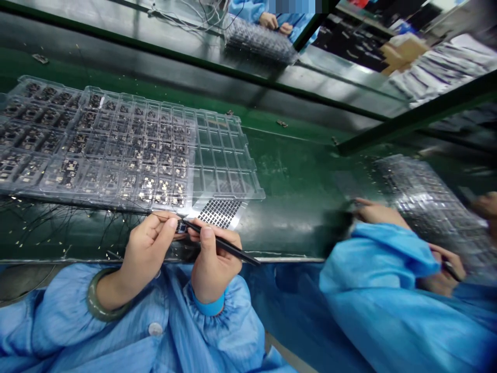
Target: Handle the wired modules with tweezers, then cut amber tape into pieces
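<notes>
By bench's [291, 223] near edge, board [182, 227] pinched in L hand [149, 247], off its fingertips twd R; R hand [214, 256], just beside, grips blk tool [236, 250], long axis slanting from board down R; tray [234, 130] beyond, twd far edge

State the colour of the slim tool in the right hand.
The slim tool is black, seen in the head view.

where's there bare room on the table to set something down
The tabletop between the clear trays and the right-side co-worker's sleeve looks bare. It's crowded left of the left hand, where thin black wires lie scattered.
</notes>
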Demonstrator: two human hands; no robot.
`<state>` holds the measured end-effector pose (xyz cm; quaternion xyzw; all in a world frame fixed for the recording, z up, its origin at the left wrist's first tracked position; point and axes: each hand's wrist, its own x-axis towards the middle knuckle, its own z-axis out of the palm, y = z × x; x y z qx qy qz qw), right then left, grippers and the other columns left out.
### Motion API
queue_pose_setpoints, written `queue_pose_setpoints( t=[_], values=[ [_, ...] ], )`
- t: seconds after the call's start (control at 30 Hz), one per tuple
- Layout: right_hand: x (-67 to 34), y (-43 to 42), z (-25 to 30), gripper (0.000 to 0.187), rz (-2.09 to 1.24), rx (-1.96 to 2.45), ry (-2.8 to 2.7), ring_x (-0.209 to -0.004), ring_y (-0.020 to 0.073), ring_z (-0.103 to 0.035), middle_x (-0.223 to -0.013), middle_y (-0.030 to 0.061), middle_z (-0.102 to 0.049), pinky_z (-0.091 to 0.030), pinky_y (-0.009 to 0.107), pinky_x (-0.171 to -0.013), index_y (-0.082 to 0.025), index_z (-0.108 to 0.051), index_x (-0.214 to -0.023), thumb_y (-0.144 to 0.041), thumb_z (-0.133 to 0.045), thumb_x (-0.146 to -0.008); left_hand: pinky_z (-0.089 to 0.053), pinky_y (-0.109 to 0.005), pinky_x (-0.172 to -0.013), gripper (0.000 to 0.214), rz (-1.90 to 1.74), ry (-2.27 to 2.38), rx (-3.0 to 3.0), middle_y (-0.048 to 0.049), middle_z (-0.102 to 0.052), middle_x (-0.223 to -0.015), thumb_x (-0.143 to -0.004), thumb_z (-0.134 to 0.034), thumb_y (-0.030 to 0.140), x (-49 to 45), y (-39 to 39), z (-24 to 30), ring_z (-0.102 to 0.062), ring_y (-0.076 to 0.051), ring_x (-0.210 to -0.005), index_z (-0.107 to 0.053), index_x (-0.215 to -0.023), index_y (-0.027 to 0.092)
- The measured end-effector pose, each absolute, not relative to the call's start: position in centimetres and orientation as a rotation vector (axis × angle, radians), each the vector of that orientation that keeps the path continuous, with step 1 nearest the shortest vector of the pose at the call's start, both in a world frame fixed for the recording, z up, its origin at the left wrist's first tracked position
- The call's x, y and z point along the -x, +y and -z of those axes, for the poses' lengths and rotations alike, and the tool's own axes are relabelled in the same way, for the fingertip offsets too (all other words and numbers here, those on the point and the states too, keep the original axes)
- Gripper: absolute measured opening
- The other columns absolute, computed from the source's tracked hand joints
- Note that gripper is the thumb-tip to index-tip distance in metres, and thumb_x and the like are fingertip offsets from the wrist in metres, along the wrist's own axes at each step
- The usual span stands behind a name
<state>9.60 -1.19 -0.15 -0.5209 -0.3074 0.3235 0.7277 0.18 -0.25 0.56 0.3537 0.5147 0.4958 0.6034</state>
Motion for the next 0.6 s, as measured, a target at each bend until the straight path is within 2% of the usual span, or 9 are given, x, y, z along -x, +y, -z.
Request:
queue_pose_setpoints(
  t=[0.13, 0.23, 0.37, 0.43, 0.47, 0.5, 0.6],
  values=[
    [-9.6, -1.5, 0.6, 0.01, -0.655, 1.108, -0.749, -0.076, 0.0214, -0.077, -0.082, 0.002, -0.079, -0.067, 0.035, -0.065, -0.021, -0.064, -0.084, -0.023, -0.074, -0.083, -0.059, -0.026, -0.069, 0.025, -1.168, 1.15, -0.809, -0.0021, -0.075, -0.08, -0.087, -0.064, 0.041, -0.2, -0.4, -0.7, -0.073, -0.017, -0.073, -0.06, -0.092, 0.017],
    [-9.6, -1.9, 0.9, 0.008, -0.606, 1.111, -0.817, -0.077, 0.0225, -0.077, -0.084, 0.0023, -0.079, -0.065, 0.041, -0.071, -0.023, -0.064, -0.086, -0.021, -0.072, -0.084, -0.058, -0.025, -0.067, 0.025, -1.178, 1.168, -0.812, -0.0014, -0.074, -0.072, -0.083, -0.069, 0.04, -0.2, -0.4, -1.1, -0.071, -0.015, -0.067, -0.061, -0.086, 0.017],
    [-9.7, -2.4, 0.7, 0.008, -0.576, 1.101, -0.928, -0.077, 0.0233, -0.076, -0.085, 0.0024, -0.078, -0.064, 0.042, -0.069, -0.026, -0.065, -0.088, -0.021, -0.07, -0.085, -0.049, -0.018, -0.047, 0.021, -1.164, 1.255, -0.87, 0.0036, -0.066, -0.055, -0.075, -0.074, 0.033, 0.0, -0.6, -1.4, -0.06, -0.01, -0.046, -0.06, -0.076, 0.018],
    [-10.0, -2.5, 0.1, 0.004, -0.546, 1.061, -0.943, -0.073, 0.0224, -0.074, -0.082, 0.0014, -0.077, -0.061, 0.04, -0.065, -0.027, -0.065, -0.089, -0.025, -0.068, -0.088, -0.045, -0.018, -0.044, 0.019, -1.153, 1.294, -0.917, 0.0037, -0.065, -0.052, -0.076, -0.073, 0.031, 0.2, -0.7, -1.5, -0.058, -0.01, -0.044, -0.06, -0.073, 0.018],
    [-10.3, -2.6, -0.2, 0.003, -0.5, 1.04, -0.923, -0.071, 0.0217, -0.072, -0.079, 0.0007, -0.075, -0.06, 0.039, -0.065, -0.028, -0.065, -0.088, -0.028, -0.064, -0.091, -0.047, -0.019, -0.045, 0.018, -1.146, 1.311, -0.934, 0.0032, -0.065, -0.052, -0.077, -0.072, 0.032, 0.3, -0.8, -1.5, -0.059, -0.011, -0.045, -0.06, -0.072, 0.018],
    [-10.6, -2.5, -0.6, 0.01, -0.441, 1.033, -0.892, -0.072, 0.0214, -0.071, -0.078, 0.0006, -0.074, -0.058, 0.039, -0.067, -0.027, -0.064, -0.085, -0.031, -0.06, -0.093, -0.049, -0.021, -0.047, 0.018, -1.144, 1.323, -0.939, 0.0027, -0.065, -0.053, -0.079, -0.07, 0.033, 0.4, -0.9, -1.5, -0.061, -0.012, -0.047, -0.06, -0.073, 0.019],
    [-12.0, -2.6, -1.6, 0.024, -0.368, 1.126, -0.871, -0.076, 0.02, -0.065, -0.087, 0.0029, -0.07, -0.052, 0.037, -0.073, -0.025, -0.061, -0.08, -0.033, -0.048, -0.099, -0.056, -0.025, -0.058, 0.02, -1.167, 1.27, -0.91, 0.001, -0.069, -0.057, -0.082, -0.068, 0.038, 0.5, -1.1, -1.4, -0.069, -0.016, -0.058, -0.059, -0.078, 0.02]
  ],
)
